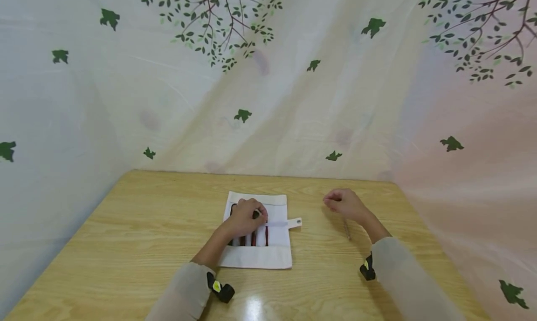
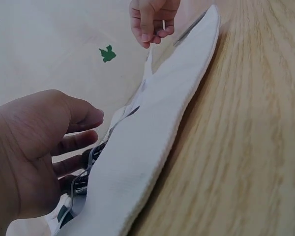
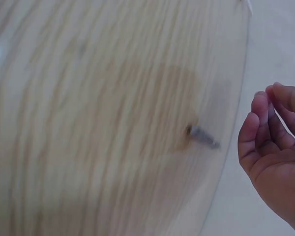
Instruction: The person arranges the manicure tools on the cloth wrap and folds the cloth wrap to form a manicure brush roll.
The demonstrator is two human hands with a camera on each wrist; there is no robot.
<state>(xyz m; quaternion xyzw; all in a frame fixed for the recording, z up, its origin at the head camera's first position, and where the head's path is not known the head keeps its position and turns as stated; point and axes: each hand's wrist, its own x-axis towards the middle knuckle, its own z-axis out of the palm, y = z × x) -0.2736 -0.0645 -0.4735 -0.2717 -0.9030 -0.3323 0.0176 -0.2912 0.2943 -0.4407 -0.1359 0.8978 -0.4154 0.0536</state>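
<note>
A white cloth roll-up pouch lies unrolled on the table, with several slim dark and red tools tucked upright in its slots. My left hand is over the pouch, its fingers loosely bent beside dark handles; whether they touch is unclear. To the right, my right hand hovers above the table, thumb and fingertips close together, nothing visible between them. Beneath it lies a slim stick-like tool, greyish with a dark end in the right wrist view; its kind cannot be made out.
A tab with a metal snap sticks out from the pouch's right side. The wooden table ends at a hanging cloth backdrop printed with leaves. Each wrist wears a small black camera.
</note>
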